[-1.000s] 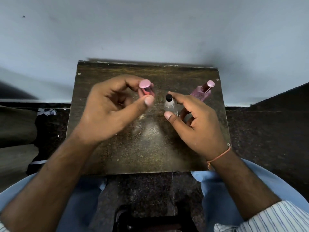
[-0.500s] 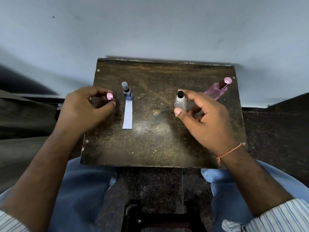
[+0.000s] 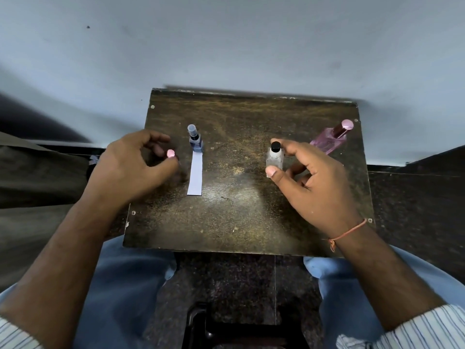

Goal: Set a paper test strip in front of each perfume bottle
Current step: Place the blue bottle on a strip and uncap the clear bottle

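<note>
A small dark table [image 3: 239,217] carries several perfume bottles. A blue bottle with a clear cap [image 3: 195,141] stands upright at the left, with a white paper strip [image 3: 195,176] lying flat right in front of it. My left hand [image 3: 130,170] grips a small pink-capped bottle [image 3: 171,153] just left of the strip; only its cap shows. My right hand [image 3: 314,187] pinches a clear bottle with a black cap [image 3: 274,157] between thumb and forefinger, upright on the table. A tall pink bottle [image 3: 329,141] stands at the back right.
The table's far edge meets a pale wall [image 3: 226,46]. My knees in blue trousers [image 3: 120,285] sit under the near edge. Dark speckled floor [image 3: 415,197] lies on both sides.
My left hand has carried the pink-capped bottle from the table's middle to the left side and lowered it, uncovering the blue bottle and its strip. My right hand stays on the clear bottle.
</note>
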A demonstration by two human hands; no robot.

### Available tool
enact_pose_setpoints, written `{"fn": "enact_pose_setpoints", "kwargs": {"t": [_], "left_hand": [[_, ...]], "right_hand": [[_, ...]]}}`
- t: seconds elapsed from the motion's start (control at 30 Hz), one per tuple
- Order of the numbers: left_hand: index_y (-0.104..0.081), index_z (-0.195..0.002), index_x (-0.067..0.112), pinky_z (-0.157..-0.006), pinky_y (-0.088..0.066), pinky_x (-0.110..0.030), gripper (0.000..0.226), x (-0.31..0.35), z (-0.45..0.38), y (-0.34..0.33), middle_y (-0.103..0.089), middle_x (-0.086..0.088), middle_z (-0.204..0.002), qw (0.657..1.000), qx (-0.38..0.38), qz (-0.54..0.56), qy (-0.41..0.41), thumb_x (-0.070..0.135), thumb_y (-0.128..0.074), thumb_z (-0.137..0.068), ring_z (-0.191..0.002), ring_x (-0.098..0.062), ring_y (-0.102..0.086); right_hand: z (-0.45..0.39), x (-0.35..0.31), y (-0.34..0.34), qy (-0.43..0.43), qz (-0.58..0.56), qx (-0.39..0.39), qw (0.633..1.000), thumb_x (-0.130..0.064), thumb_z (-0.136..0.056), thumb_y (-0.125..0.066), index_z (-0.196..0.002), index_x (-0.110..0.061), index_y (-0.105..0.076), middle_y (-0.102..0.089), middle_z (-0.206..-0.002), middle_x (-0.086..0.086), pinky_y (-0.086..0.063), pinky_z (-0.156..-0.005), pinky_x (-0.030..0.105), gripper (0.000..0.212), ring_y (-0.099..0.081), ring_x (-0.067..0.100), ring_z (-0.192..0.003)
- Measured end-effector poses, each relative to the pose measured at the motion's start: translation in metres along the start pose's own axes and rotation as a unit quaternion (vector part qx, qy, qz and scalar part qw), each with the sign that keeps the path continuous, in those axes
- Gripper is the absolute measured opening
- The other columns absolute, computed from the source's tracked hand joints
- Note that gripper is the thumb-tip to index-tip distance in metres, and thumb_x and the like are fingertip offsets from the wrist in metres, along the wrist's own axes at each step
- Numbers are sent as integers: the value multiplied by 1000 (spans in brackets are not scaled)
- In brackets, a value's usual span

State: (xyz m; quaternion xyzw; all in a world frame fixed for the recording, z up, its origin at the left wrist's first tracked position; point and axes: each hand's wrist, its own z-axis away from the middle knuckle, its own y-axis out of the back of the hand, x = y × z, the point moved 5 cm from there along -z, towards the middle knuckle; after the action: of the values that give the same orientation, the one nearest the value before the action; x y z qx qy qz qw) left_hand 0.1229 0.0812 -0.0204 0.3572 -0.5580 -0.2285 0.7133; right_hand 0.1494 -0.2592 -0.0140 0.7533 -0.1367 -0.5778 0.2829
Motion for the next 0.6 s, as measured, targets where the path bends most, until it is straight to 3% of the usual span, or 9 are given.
{"fn": "enact_pose_setpoints", "kwargs": {"t": [0.13, 0.2, 0.27, 0.37, 0.43, 0.5, 0.6], "left_hand": [[-70, -94, 20, -53, -40, -17, 25, 22, 7, 16, -62, 0, -72, 983, 130, 101, -78, 45, -73, -92, -55, -3, -50], [-65, -85, 13, -50, -37, -21, 25, 44, 16, 20, -57, -12, -65, 962, 169, 165, -139, 33, -71, -99, -54, -4, -46], [-63, -89, 11, -48, -39, -30, 23, 70, 27, 13, -59, -12, -67, 943, 171, 197, -206, 29, -71, -101, -54, -17, -54], [-64, -109, 17, -47, -39, -30, 19, 104, 39, -14, -67, 8, -89, 934, 105, 205, -274, 25, -76, -97, -56, -22, -53], [-62, -125, 21, -50, -41, -16, 37, 117, 41, -36, -68, 15, -112, 943, 29, 196, -268, 25, -80, -92, -61, -17, -57], [-59, -139, 27, -55, -49, -14, 56, 121, 40, -57, -67, 17, -129, 952, -54, 192, -234, 33, -82, -88, -66, -17, -64], [-64, -141, 34, -59, -55, -18, 61, 124, 41, -83, -70, 21, -128, 952, -141, 185, -199, 44, -83, -84, -66, -14, -69]], "right_hand": [[3, 2, 1, -18, -8, -3, 1000, -27, -94, -85, -132, -31, -74, -66, -98, -40, -46, -66, 8, 40, -68, 4, -71], [5, 3, 1, -27, -13, -7, 1000, -29, -93, -86, -130, -31, -75, -66, -93, -41, -43, -64, 6, 39, -65, 1, -67], [8, 4, 2, -38, -24, -12, 999, -31, -92, -87, -130, -30, -76, -66, -91, -41, -42, -62, 5, 40, -63, -2, -64], [10, 4, 6, -50, -62, -16, 997, -31, -92, -86, -135, -28, -75, -69, -95, -36, -45, -63, 8, 44, -63, 1, -65], [11, 4, 10, -59, -96, -18, 993, -29, -92, -87, -138, -29, -72, -76, -107, -27, -55, -65, 19, 48, -68, 6, -72], [11, 5, 14, -69, -124, -19, 990, -30, -92, -87, -140, -28, -70, -79, -115, -18, -65, -73, 37, 51, -74, 17, -82], [13, 9, 22, -74, -128, -12, 989, -40, -89, -86, -139, -26, -70, -82, -115, -13, -66, -78, 50, 55, -78, 21, -86]]}}
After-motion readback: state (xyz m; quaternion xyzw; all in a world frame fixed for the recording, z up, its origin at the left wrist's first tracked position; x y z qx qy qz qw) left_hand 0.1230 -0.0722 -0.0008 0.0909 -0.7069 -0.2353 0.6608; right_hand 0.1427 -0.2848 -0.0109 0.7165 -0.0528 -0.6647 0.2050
